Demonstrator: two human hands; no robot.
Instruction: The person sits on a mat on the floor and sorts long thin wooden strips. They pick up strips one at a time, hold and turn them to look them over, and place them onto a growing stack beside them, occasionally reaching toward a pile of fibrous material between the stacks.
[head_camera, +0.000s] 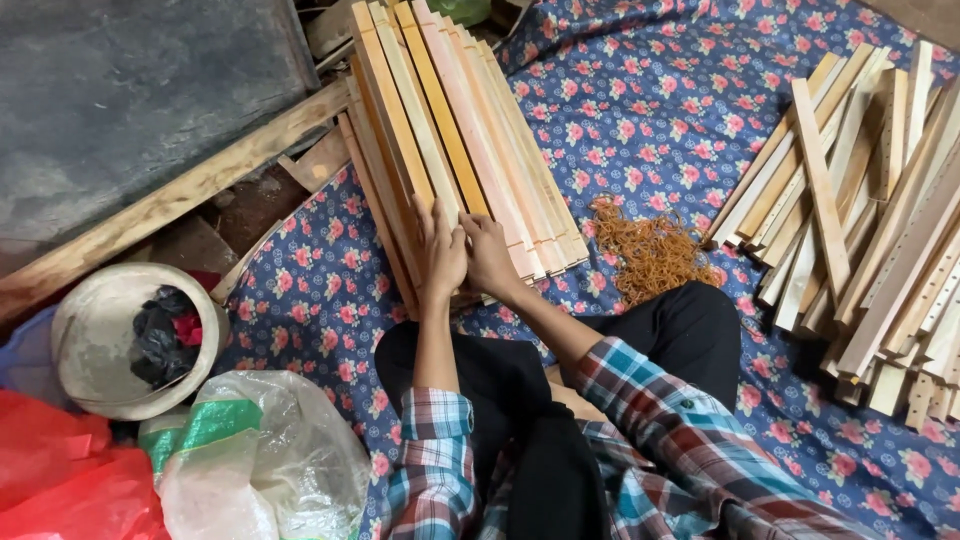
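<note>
Far left of the fingers: a round pale bucket (98, 330) with dark rags inside, a crumpled clear plastic bag (262, 455) and a red plastic bag (60, 480) below it. Nothing touched there.

Centre: a neat stack of long pale wooden slats (450, 140), edges lined up, fanning up and away from the fingertips across the blue floral cloth (640, 110). Left hand (441, 252) flat on the near ends, fingers straight and pressed close together, not pinching anything. Right hand (489, 256) just beside it, touching, fingers also laid flat on the slat ends. No grip, just palms pushing the ends flush.

Just right of the fingers: a tangled heap of orange-brown rubber bands (652, 252), loose on the cloth, none on the stack as far as visible.

Well right: a messy pile of loose wooden slats (860, 210), crossed over each other, unsorted.

Judging by that: one bundle gathered and squared, not banded yet, and a big pile left to sort. Looks like early-to-middle going.
</note>
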